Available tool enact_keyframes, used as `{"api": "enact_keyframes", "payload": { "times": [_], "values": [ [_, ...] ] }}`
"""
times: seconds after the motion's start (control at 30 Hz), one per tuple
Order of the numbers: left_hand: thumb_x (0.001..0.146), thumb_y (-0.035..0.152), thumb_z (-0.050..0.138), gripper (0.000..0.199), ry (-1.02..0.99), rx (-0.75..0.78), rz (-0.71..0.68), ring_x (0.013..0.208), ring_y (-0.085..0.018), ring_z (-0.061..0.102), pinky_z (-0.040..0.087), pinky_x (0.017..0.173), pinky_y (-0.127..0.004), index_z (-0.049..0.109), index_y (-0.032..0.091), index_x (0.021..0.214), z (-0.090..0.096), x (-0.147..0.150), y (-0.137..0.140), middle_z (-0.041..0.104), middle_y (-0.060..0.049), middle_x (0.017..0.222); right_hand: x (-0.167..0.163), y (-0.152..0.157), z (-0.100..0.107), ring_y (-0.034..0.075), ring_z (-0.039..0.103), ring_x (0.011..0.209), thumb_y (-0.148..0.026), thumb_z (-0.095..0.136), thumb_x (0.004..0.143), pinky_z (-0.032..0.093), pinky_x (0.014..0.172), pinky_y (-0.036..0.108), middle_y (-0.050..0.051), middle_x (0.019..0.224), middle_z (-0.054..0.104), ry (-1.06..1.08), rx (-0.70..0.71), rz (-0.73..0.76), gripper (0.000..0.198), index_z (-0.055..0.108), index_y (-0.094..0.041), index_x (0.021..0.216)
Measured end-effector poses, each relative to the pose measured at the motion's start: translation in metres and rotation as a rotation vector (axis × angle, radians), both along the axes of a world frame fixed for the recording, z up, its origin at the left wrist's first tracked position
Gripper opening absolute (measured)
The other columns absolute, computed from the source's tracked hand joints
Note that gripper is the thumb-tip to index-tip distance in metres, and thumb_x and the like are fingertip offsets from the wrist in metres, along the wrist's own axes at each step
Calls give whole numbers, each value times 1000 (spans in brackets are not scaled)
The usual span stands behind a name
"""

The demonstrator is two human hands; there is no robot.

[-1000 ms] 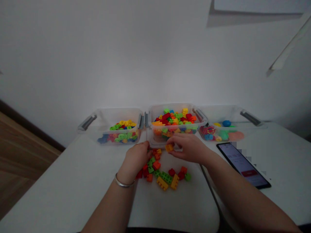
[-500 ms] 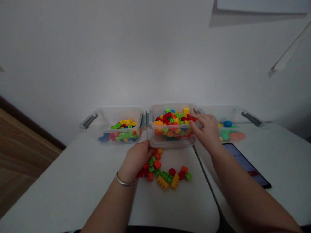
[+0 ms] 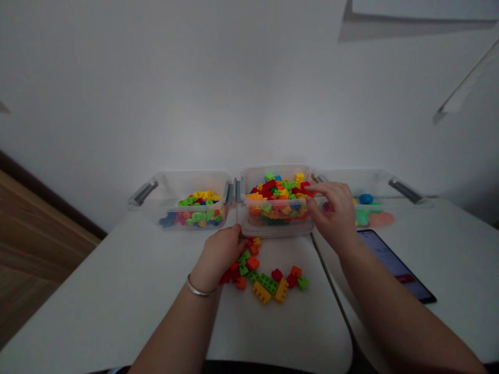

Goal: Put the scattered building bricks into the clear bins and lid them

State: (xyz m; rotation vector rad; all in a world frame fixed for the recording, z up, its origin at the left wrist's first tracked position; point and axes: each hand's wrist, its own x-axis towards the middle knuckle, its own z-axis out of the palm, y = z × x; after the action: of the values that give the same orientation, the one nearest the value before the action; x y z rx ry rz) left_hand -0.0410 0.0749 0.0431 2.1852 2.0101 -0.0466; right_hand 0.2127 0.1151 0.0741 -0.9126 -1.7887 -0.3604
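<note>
My right hand [image 3: 334, 218] reaches to the right end of the middle clear box [image 3: 278, 232]. Its thumb and forefinger are apart, with the forefinger tip close to a red brick [image 3: 305, 185] on the heap. Toy bricks in red, orange, yellow and green fill that box. On the table my left hand [image 3: 223, 254] rests with curled fingers at the upper end of a curved line of toy bricks. What those fingers hold, if anything, is hidden. A green brick [image 3: 268, 283] and a yellow brick [image 3: 261, 292] lie in the line's lower bend.
A clear box [image 3: 191, 179] with colourful pieces stands at the left. Another clear box [image 3: 351, 176] at the right holds a blue piece [image 3: 365, 199] and others. A phone [image 3: 397, 267] lies beside my right forearm. Behind the boxes rises a white wall [image 3: 234, 93].
My right hand has shifted slightly right and its forefinger has drawn back a little from the red brick. The left hand stays in place beside the line of bricks.
</note>
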Motion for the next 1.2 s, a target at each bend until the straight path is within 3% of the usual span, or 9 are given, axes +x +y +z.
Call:
{"api": "enact_keyframes", "payload": {
  "times": [0.1,0.27,0.4,0.53,0.7,0.87,1.2],
  "values": [
    [92,37,52,22,-5,10,-2,93,-25,70,50,74,-31,60,20,102,-2,0,0,73,-10,99,-16,-14,-1,20,62,82,-22,56,89,45,81,37,4,86,72,-91,-14,125,9,65,-22,91],
    [91,37,52,22,4,21,5,93,-27,70,50,74,-33,60,20,102,-4,0,0,74,-11,96,-46,-24,-27,19,61,83,-22,57,89,45,76,33,3,89,72,-406,-274,351,11,69,-20,91],
    [92,34,50,20,18,24,0,94,-26,70,50,75,-32,59,19,103,-5,-1,1,73,-11,100,-60,-23,-50,23,59,96,-27,63,87,44,82,38,6,108,71,-600,-452,306,17,71,-20,101],
    [93,31,48,19,19,26,-8,92,-25,70,50,73,-31,59,19,102,-5,-1,0,73,-11,101,-62,-21,-59,24,56,101,-28,62,88,43,85,39,7,115,69,-672,-537,283,26,69,-21,113],
    [93,33,48,20,24,16,2,93,-24,70,49,72,-30,59,19,102,-3,0,0,73,-11,101,-60,-21,-57,24,56,102,-26,61,89,42,87,38,7,117,68,-682,-568,280,26,69,-21,114],
    [93,33,47,21,25,17,-10,94,-25,70,50,73,-30,58,19,103,-4,-1,0,73,-11,102,-60,-22,-53,24,57,103,-24,61,89,43,87,38,9,112,68,-708,-581,250,17,70,-18,102],
    [92,19,41,23,43,16,-11,93,-26,71,51,73,-33,58,17,106,-6,-1,1,73,-13,100,-57,-22,-47,25,58,100,-23,64,84,44,84,38,10,105,66,-803,-566,170,19,70,-17,102]
  ]
}}
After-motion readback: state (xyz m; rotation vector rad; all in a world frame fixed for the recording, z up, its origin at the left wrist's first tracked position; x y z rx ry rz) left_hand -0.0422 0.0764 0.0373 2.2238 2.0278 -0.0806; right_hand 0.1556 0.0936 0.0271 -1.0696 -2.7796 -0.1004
